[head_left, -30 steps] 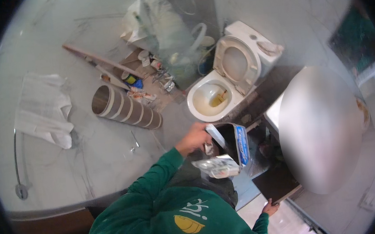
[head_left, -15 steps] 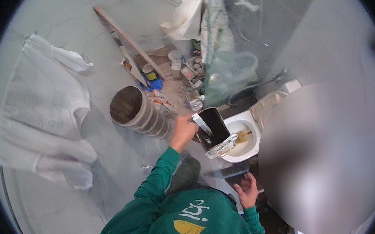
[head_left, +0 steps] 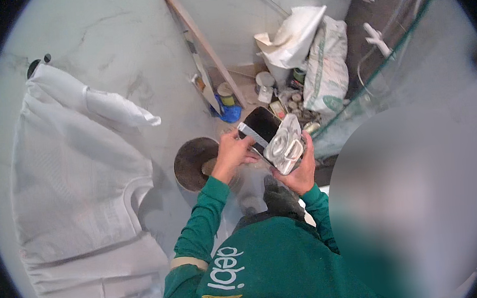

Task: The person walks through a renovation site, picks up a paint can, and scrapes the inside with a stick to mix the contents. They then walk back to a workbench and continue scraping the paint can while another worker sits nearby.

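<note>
My left hand (head_left: 235,153) is closed on the near left rim of a box-shaped container (head_left: 260,122) with a dark inside. A flat grey-white strip (head_left: 254,135) lies along that rim beside my fingers. On the right side of the container, my right hand (head_left: 303,169) is wrapped round its outer wall. A crumpled whitish plastic-looking item (head_left: 283,145) sits over the container's right part, against my right fingers; its kind is unclear. Just left of my left hand stands a tall round bucket (head_left: 192,164), stained brown inside.
A white cloth (head_left: 85,189) hangs at the left. A wooden plank (head_left: 203,48) leans on the wall above a blue plastic bag (head_left: 227,113). Behind the container are a white bag (head_left: 294,38), a printed sack (head_left: 327,66) and a glass panel's edge (head_left: 378,73). A blurred patch hides the lower right.
My right hand has come up from low on the right and taken hold of the container. The container has moved away from above the white toilet bowl, and my view has shifted.
</note>
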The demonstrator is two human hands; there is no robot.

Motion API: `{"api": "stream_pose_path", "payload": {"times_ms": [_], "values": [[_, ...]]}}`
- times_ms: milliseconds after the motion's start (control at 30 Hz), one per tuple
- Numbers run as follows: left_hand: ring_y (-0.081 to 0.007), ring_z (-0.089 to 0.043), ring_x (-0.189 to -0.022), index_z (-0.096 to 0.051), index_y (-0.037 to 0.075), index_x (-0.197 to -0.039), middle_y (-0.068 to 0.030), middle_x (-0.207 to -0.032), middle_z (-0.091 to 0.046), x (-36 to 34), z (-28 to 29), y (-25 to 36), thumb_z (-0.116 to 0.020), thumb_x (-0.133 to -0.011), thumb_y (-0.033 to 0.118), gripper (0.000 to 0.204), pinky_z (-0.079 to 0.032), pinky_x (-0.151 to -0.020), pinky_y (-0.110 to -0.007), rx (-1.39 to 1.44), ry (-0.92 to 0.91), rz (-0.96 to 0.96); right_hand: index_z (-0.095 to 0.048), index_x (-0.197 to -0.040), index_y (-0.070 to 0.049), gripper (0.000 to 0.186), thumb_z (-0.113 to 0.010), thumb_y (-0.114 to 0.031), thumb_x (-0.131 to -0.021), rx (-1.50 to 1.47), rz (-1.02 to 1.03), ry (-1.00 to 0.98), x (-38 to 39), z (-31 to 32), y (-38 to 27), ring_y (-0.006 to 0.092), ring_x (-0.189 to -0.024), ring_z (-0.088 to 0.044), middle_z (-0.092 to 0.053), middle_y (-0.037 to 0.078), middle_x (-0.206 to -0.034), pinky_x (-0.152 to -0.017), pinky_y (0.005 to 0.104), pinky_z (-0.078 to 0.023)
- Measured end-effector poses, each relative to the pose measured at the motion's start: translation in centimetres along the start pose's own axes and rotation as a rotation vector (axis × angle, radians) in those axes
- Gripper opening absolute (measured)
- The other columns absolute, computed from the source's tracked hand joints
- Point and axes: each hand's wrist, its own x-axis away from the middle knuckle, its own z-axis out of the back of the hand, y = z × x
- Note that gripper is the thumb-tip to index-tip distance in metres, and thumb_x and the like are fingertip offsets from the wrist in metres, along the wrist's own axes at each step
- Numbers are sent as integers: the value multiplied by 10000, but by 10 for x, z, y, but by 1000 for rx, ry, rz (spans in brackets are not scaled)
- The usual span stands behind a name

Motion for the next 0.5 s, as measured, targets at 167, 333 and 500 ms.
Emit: {"api": "stream_pose_path", "payload": {"times_ms": [167, 333, 500], "values": [[-253, -590, -1097, -399, 20, -1368, -138, -1238, -560, -43, 45, 24, -777, -740, 215, 759, -508, -899, -405, 51, -233, -39, -236, -1444, 22, 1162, -884, -172, -499, -54, 40, -46, -71, -37, 21, 328, -1224, -484, -439, 207, -1338, -1043, 391, -389], [-281, -452, -1275, -222, -18, -1471, -168, -1384, -437, -59, 36, 19, -918, -593, 274, 1158, -342, -1087, -383, 98, -41, -328, -272, -1411, 22, 1123, -883, -212, -499, 66, 145, -109, -110, -67, 21, 415, -1217, -441, -421, 224, -1341, -1030, 469, -379], [-342, -450, -1281, -149, -101, -1468, -290, -1394, -413, -99, 34, 7, -893, -610, 354, 1223, -364, -1066, -393, -6, 522, -307, -283, -1419, 16, 1112, -883, -185, -505, 22, 88, -160, -118, -93, 25, 381, -1214, -481, -432, 210, -1339, -1027, 434, -400]]}}
